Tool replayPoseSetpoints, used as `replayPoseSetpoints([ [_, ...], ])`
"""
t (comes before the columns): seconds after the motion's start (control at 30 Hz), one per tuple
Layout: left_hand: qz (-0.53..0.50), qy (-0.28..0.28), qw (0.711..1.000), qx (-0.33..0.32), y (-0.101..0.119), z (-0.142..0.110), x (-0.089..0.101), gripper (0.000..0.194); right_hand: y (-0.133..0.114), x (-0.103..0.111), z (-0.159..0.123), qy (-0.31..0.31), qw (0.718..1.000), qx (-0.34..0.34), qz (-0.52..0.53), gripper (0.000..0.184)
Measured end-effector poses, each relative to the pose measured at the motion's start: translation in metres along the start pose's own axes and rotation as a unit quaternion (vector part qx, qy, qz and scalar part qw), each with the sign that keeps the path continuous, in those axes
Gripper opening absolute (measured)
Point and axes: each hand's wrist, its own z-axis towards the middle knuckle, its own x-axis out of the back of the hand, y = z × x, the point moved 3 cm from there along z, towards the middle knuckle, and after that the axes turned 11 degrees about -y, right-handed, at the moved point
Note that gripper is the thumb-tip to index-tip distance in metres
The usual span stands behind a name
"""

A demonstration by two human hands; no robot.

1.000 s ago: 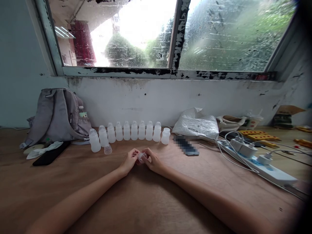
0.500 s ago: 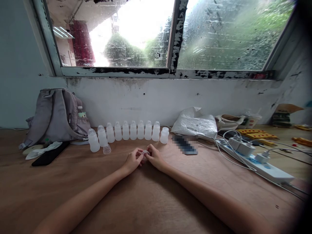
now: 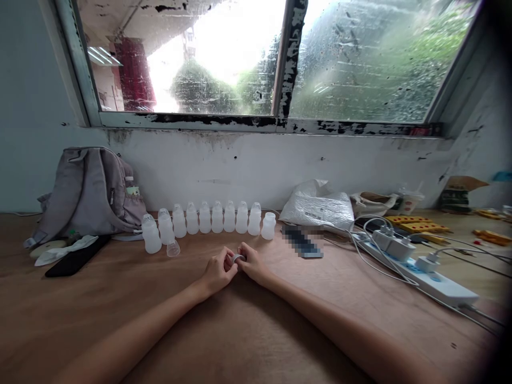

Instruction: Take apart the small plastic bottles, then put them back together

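Both hands meet above the tabletop around a small whitish ring [image 3: 239,257], which looks like a baby bottle collar; fingers cover much of it. My left hand [image 3: 218,273] pinches it from the left, fingers curled. From the right, my right hand [image 3: 254,266] grips its edge between thumb and fingers. Behind them, frosted baby bottles [image 3: 205,220] stand upright in a curved row, most with clear caps. The rightmost bottle [image 3: 268,226] is uncapped, with an open neck. A loose clear cap [image 3: 173,248] sits before the bottles at the left.
A grey backpack [image 3: 90,192] leans on the wall at left, beside a black flat case [image 3: 78,257]. At right are a silvery plastic bag [image 3: 318,205], a pixelated phone-like object [image 3: 302,241], a white power strip [image 3: 448,285] with cables, and yellow blocks [image 3: 418,224].
Between my fingers the ring has turned and now shows a flatter, narrower edge. My hands stay together; the whole view has shifted slightly. The bottles stand as before.
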Motion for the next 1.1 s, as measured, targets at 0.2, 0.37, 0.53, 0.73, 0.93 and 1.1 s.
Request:
replayPoseSetpoints([
  [0.2,-0.252,-0.007,0.964,0.085,-0.012,0.007,-0.003,0.044,0.012,0.004,0.002,0.016,0.999,0.0,0.045,0.01],
  [0.37,-0.277,-0.036,0.956,0.095,-0.013,0.009,-0.003,0.036,0.006,0.003,0.001,-0.004,0.998,0.003,0.057,0.016],
  [0.53,-0.294,-0.024,0.951,0.089,-0.013,0.008,-0.002,0.033,0.0,0.004,-0.001,-0.031,0.998,-0.014,0.058,0.02],
  [0.73,-0.329,-0.011,0.938,0.111,-0.015,0.008,0.0,0.034,0.0,0.002,0.0,-0.047,0.992,-0.024,0.115,0.018],
  [0.93,-0.357,-0.001,0.924,0.139,-0.016,0.007,0.002,0.035,0.021,0.019,0.002,0.114,0.988,-0.077,0.063,0.013],
  [1.1,-0.361,-0.004,0.917,0.169,-0.018,0.007,0.002,0.039,0.048,0.055,0.003,0.281,0.953,-0.111,0.003,0.029],
])
